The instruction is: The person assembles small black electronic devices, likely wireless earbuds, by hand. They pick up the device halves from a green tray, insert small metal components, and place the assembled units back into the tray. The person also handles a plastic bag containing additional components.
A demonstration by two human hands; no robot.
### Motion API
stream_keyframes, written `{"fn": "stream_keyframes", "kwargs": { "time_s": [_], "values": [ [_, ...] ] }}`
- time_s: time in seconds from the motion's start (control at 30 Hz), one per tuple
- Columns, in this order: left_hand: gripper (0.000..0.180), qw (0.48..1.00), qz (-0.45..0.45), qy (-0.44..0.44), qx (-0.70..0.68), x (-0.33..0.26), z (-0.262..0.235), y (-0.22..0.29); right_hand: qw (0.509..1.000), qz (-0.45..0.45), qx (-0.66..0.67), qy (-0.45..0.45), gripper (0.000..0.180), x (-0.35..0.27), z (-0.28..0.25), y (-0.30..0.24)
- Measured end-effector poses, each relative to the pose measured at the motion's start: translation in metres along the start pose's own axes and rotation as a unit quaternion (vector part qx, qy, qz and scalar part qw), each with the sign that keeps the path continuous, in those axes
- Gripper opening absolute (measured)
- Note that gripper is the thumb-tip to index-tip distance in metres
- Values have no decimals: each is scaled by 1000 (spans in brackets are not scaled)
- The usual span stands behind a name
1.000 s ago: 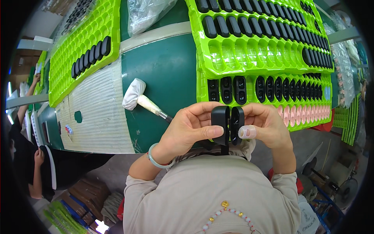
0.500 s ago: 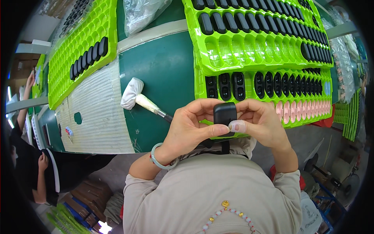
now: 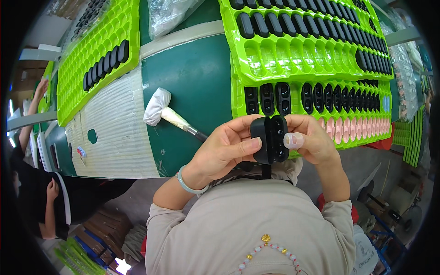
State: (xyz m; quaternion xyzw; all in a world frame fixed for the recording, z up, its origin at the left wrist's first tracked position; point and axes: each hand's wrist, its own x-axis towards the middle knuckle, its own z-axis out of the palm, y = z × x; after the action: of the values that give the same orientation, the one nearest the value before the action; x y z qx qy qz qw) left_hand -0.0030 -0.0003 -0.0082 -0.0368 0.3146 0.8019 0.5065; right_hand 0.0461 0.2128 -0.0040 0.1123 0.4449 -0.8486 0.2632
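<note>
Left hand is pinching a black shell, thumb on its near face, fingers wrapping behind. Right hand is gripping a glossy black piece with hollows; a whitish cover is sitting on that thumb. Both parts are standing side by side at the table's near edge, in front of the lower tray — can't tell if they're touching.

Trays: upper green tray is carrying rows of black shells; its nearest row is showing green pockets, with more shells bunching at the right end. It's overlapping the lower green tray, which is holding a row of black hollowed pieces — three at left, gap, then a longer run — plus pink pieces nearer the person and pale blue ones at the right end. Left green tray is holding a short row of black shells. A mallet with a white-wrapped head is lying on the green tabletop between trays.
</note>
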Motion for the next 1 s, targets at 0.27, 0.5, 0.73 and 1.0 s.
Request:
{"fn": "stream_keyframes", "kwargs": {
  "time_s": [0.27,0.5,0.73,1.0],
  "values": [
    [52,972,134,12,193,-5,-1,0,987,19,-151,51,36,8,17,-15],
    [57,969,111,8,220,-15,3,18,982,27,-185,33,31,9,25,-21],
    [55,987,86,-16,132,-19,-21,21,979,71,-188,-22,41,31,18,-16],
    [52,962,234,120,77,-40,-63,75,682,-367,-631,47,42,100,92,-65]
  ]
}}
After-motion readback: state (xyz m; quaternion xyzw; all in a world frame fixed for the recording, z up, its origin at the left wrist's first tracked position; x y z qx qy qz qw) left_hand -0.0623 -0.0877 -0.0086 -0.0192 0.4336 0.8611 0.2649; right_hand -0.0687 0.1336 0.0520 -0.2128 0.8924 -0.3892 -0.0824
